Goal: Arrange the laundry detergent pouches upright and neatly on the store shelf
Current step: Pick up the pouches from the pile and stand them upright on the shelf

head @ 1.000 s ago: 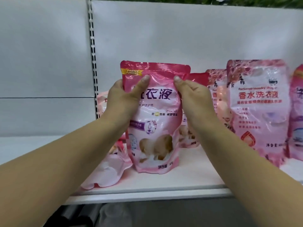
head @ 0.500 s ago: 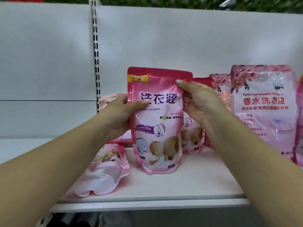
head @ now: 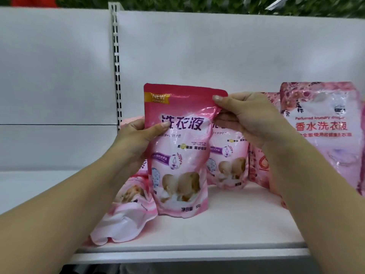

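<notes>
Standing a pink detergent pouch (head: 177,151) upright on the white shelf (head: 227,230) is the step in hand, judging by the single head view. The left hand (head: 136,143) grips the pouch's left edge at mid-height, thumb across the printed front and fingers hidden behind. The right hand (head: 246,119) pinches the top right corner, thumb on the front, fingers curled behind. The pouch's base seems to touch the shelf a little back from the front edge, left of centre, though contact is hard to confirm.

Just behind and to its right stands a matching pouch (head: 227,161), upright toward the back of the shelf. Against the held pouch's lower left lies a fallen pouch (head: 122,214), flat and crumpled, reaching nearly to the front edge. Near the right end stands a larger perfumed pouch (head: 324,135), with another pink one (head: 258,161) partly hidden between it and the right forearm.

Next, I judge, the held pouch needs its base flattened so it stays up once released, then alignment with its twin; the fallen one looks like the following job.

Bare shelf shows in front and to the right of the held pouch, giving room to slide it. On the left the fallen pouch crowds it, and a careless push could nudge it over the front edge.
</notes>
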